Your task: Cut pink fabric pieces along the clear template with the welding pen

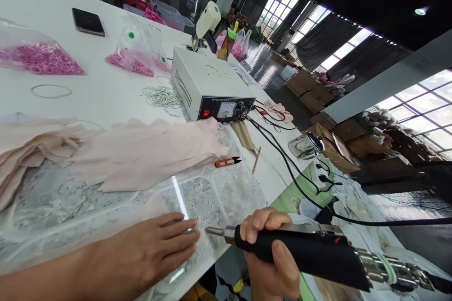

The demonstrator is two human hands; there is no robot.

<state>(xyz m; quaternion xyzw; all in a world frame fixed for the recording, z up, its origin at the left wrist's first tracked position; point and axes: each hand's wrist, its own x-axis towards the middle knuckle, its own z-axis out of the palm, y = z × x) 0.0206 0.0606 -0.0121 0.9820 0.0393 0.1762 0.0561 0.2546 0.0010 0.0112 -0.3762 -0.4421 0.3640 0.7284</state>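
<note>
My left hand (151, 250) lies flat, fingers stretched out, pressing sheer pale fabric (141, 150) onto a clear plastic sheet (197, 200) at the table's near edge. My right hand (270, 256) is wrapped round the black grip of a handheld welding tool (303, 249). Its metal tip (212, 231) points left and sits just beside my left fingertips. A black cable (282, 160) runs from the tool to the white control box (208, 85) further back on the table.
Orange thread snips (226, 162) lie right of the fabric. Bags of pink rings (38, 56) (136, 54), loose white rings (162, 97), a phone (88, 22) and a cream machine (206, 23) sit further back. A glass jar (305, 145) stands at the table's right edge.
</note>
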